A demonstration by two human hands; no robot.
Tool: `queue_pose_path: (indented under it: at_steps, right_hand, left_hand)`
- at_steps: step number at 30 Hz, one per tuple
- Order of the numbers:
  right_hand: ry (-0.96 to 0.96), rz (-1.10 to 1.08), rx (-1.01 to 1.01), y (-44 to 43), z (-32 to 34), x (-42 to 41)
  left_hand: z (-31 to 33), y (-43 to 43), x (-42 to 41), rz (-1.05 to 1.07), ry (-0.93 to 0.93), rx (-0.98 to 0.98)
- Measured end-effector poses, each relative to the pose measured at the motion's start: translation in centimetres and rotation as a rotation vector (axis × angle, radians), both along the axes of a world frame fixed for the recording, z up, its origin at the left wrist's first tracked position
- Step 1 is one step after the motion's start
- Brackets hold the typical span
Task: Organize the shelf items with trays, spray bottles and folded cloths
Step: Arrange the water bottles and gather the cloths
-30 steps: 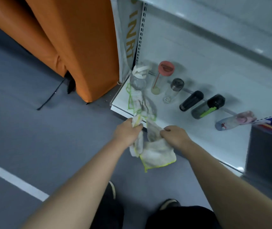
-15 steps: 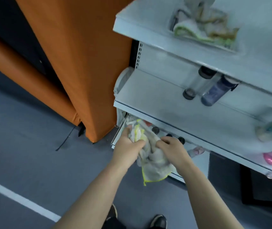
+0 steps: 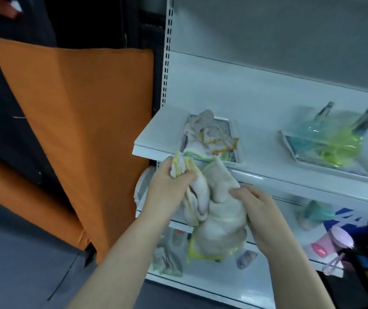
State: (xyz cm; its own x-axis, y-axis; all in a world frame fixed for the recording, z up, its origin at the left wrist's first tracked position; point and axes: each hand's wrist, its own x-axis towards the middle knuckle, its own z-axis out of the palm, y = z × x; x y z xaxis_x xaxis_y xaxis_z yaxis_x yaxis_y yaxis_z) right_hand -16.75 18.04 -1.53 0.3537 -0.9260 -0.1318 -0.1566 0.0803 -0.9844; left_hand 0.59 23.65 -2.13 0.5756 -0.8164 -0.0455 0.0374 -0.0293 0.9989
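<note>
Gripping of a crumpled cloth (image 3: 219,221): its yellow-edged end is pinched by curled fingers of the left hand (image 3: 167,188), its bulk is clasped by the right hand (image 3: 261,212); a cloth-filled tray (image 3: 234,128) is seen just above the fingers.

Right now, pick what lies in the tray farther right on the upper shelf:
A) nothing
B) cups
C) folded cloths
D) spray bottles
D: the right tray holds translucent blue and yellow-green spray bottles lying on their sides, while the cloths are piled in the left tray.
</note>
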Motion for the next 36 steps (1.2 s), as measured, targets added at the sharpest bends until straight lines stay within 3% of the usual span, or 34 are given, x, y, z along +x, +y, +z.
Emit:
queue_pose_path:
  at_steps: [6, 12, 16, 18, 26, 36]
  right_hand:
    - [-0.173, -0.074, -0.037, -3.3, 5.8, -1.1]
    - [-0.193, -0.064, -0.174, -11.0, 11.4, 1.1]
    - [0.079, 0.007, -0.243, -15.3, 13.2, 2.3]
    - [0.143, -0.029, -0.276, -16.1, 13.0, 2.3]
    - [0.109, -0.04, -0.195, -13.5, 8.3, 3.8]
    - [0.094, 0.049, -0.144, -7.5, 1.2, 5.0]
  left_hand:
    - [5.9, -4.8, 0.1, 0.073, 0.057, -0.131]
    - [11.4, -12.8, 1.2, 0.173, -0.159, -0.321]
    - [13.0, -16.0, 1.9, 0.025, -0.217, -0.068]
    - [12.3, -16.3, 2.3, 0.023, -0.242, 0.024]
    - [5.6, -13.7, 2.1, 0.0, -0.26, -0.02]
    - [-0.8, -6.6, 2.0, -0.22, -0.124, 0.027]
